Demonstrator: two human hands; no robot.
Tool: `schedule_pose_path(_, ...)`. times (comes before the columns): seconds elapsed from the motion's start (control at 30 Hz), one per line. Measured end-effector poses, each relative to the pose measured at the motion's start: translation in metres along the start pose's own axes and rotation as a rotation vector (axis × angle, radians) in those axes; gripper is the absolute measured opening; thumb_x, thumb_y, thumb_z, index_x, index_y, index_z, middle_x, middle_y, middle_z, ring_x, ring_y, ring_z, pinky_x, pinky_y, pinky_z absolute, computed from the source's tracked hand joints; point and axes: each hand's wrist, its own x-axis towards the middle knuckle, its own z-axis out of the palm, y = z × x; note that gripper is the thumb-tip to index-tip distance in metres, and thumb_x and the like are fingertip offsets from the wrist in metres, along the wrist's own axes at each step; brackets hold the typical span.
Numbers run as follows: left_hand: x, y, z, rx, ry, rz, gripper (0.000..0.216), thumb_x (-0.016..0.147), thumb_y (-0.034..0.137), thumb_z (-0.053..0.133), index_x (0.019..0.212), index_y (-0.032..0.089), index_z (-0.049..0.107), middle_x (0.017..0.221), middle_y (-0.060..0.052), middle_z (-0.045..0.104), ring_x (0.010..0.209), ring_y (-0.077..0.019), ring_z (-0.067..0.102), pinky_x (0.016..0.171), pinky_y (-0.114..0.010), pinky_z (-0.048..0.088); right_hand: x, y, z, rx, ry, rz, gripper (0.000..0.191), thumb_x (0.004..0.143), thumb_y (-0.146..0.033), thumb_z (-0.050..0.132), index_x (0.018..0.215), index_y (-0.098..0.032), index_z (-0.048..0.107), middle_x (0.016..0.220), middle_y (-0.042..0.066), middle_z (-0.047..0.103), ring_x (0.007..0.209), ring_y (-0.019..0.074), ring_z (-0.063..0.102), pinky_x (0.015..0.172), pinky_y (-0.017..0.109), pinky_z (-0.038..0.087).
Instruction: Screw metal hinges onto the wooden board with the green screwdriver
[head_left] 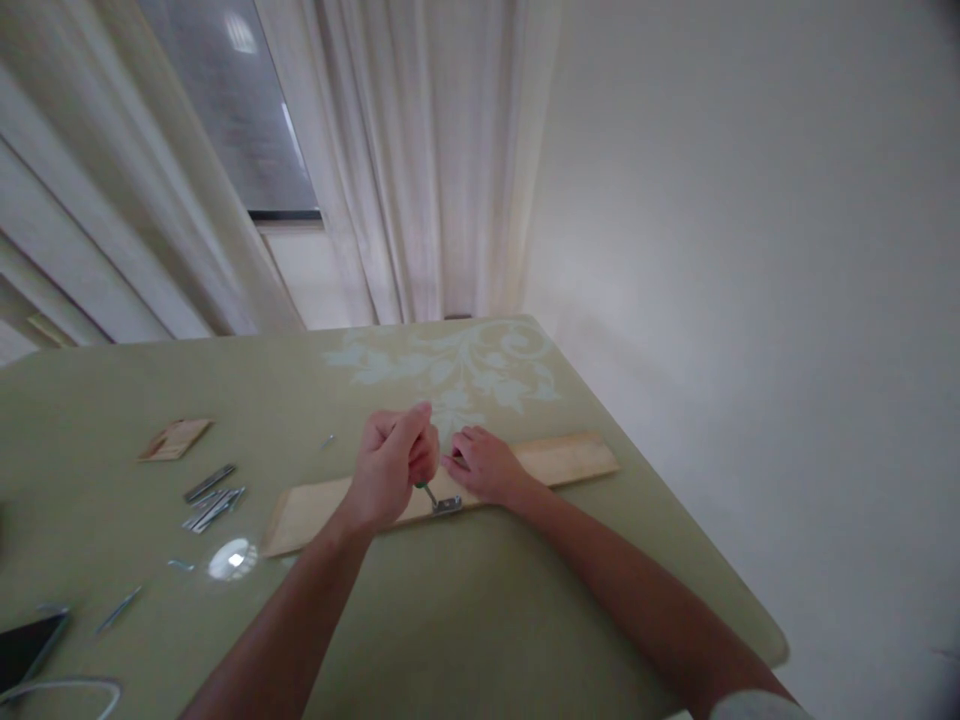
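Note:
A long pale wooden board (570, 460) lies on the table, with a small metal bracket (450, 505) at its near edge. Closed in a fist around a screwdriver (430, 493), my left hand (391, 465) is above the board. Only the shaft and a bit of green handle show below the fist; the tip reaches down to the bracket. My right hand (487, 467) presses on the board just right of the bracket, its fingers curled over the wood and partly hidden.
On the left of the table (450, 620) are a small wooden piece (176, 440), a dark metal strip (210, 483), several metal pieces (214, 510), a thin pointed tool (118, 609) and a dark-screened device (30, 650) by a white cable (67, 684). A wall (750, 300) borders the right.

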Motion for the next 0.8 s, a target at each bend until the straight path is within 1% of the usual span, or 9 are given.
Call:
schedule_pose_path(0.07,0.004,0.004,-0.011,0.001,-0.229,-0.078,0.069,0.087,0.051,0.070,0.041,0.023,0.028,0.037,0.007,0.022,0.036,-0.0058,0.021,0.041,-0.023,0.017,0.000,0.001,0.001,-0.002,0.003,-0.002,0.020,0.100,-0.036,0.063,0.090,-0.019,0.061,0.093,0.006,0.064,0.090,0.0197,0.054,0.080,0.032,0.040)
schedule_pose_path(0.13,0.006,0.008,-0.021,-0.017,-0.312,-0.105,0.066,0.089,0.049,0.068,0.042,0.023,0.029,0.038,0.008,0.023,0.037,-0.0067,0.023,0.042,-0.024,0.021,0.000,0.001,0.001,-0.004,0.005,-0.006,0.020,0.100,-0.036,0.063,0.089,-0.019,0.061,0.092,0.006,0.064,0.089,0.0196,0.054,0.079,0.031,0.040)
schedule_pose_path(0.27,0.000,0.016,-0.029,0.038,-0.180,-0.061,0.050,0.094,0.047,0.062,0.057,0.023,0.039,0.051,0.005,0.037,0.049,-0.0119,0.040,0.051,-0.027,0.038,0.000,0.000,-0.001,-0.007,0.004,-0.011,0.021,0.100,-0.035,0.063,0.088,-0.019,0.061,0.090,0.006,0.064,0.088,0.0195,0.054,0.079,0.031,0.040)
schedule_pose_path(0.37,-0.011,0.020,-0.019,0.265,-0.190,0.016,0.040,0.098,0.051,0.058,0.072,0.021,0.055,0.067,-0.001,0.056,0.065,-0.0160,0.052,0.062,-0.028,0.045,0.000,0.000,-0.002,-0.005,-0.002,-0.018,0.020,0.100,-0.036,0.063,0.089,-0.018,0.061,0.092,0.005,0.064,0.088,0.0188,0.054,0.080,0.031,0.040)
schedule_pose_path(0.43,-0.017,0.019,-0.009,0.431,-0.135,0.087,0.038,0.098,0.054,0.059,0.080,0.021,0.061,0.076,-0.002,0.060,0.071,-0.0161,0.053,0.064,-0.026,0.045,0.000,0.000,-0.003,-0.004,-0.007,-0.019,0.020,0.100,-0.036,0.063,0.091,-0.018,0.062,0.092,0.005,0.064,0.088,0.0186,0.054,0.080,0.031,0.040)
schedule_pose_path(0.53,-0.019,0.010,0.004,0.488,0.077,0.161,0.043,0.101,0.057,0.055,0.077,0.021,0.059,0.071,0.000,0.057,0.066,-0.0144,0.049,0.058,-0.024,0.041,0.000,-0.001,-0.004,-0.008,-0.007,-0.019,0.020,0.100,-0.036,0.062,0.092,-0.018,0.062,0.092,0.005,0.065,0.089,0.0192,0.054,0.080,0.031,0.041)
schedule_pose_path(0.63,-0.013,-0.007,0.010,0.327,0.299,0.208,0.053,0.106,0.056,0.043,0.066,0.022,0.051,0.060,0.002,0.050,0.056,-0.0132,0.045,0.051,-0.024,0.037,-0.001,-0.001,-0.003,-0.012,0.000,-0.016,0.020,0.100,-0.036,0.062,0.090,-0.019,0.062,0.092,0.006,0.065,0.089,0.0195,0.054,0.080,0.031,0.041)
schedule_pose_path(0.7,-0.007,-0.016,0.012,0.212,0.339,0.220,0.054,0.105,0.054,0.045,0.061,0.022,0.044,0.053,0.004,0.041,0.048,-0.0118,0.039,0.045,-0.024,0.031,-0.001,-0.001,-0.002,-0.014,0.002,-0.015,0.021,0.100,-0.036,0.063,0.089,-0.019,0.062,0.091,0.006,0.065,0.089,0.0196,0.054,0.080,0.031,0.041)
schedule_pose_path(0.8,-0.002,-0.019,0.012,0.121,0.260,0.180,0.055,0.100,0.049,0.057,0.056,0.022,0.038,0.048,0.006,0.034,0.042,-0.0091,0.031,0.041,-0.023,0.023,-0.001,-0.001,-0.001,-0.017,0.002,-0.011,0.020,0.100,-0.037,0.062,0.091,-0.019,0.062,0.093,0.007,0.065,0.090,0.0201,0.054,0.081,0.032,0.041)
